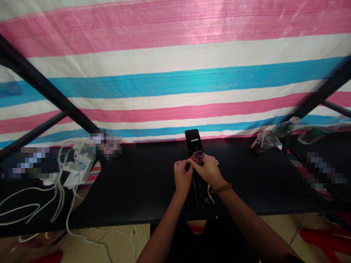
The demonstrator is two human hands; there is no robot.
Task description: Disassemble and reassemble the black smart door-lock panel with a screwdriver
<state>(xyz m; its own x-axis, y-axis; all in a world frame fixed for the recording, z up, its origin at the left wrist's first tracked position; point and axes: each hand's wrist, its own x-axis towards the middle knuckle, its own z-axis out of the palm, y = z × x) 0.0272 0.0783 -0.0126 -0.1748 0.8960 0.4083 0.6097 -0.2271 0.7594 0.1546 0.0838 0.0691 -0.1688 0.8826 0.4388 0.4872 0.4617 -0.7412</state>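
Note:
A small round object (198, 156) with a dark purple, glossy face sits between my hands, too small to name its kind. My right hand (210, 170), with a beaded bracelet (222, 188) at its wrist, grips it from the lower right. My left hand (182, 176) is closed, its fingertips meeting the right ones at the object's lower left edge; what they pinch is hidden. Beneath both hands a long black panel (201, 195) with a white label lies lengthwise on the black table. Beside its near end is a short white wire (210, 195).
Tangled white cables and a power strip (79, 160) lie at left. Clear plastic cups (265, 141) and a tilted bottle (285, 127) stand at the back right; another bottle (314, 134) lies farther right. Dark frame bars (52, 87) and a striped sheet (175, 84) rise behind the table (137, 186).

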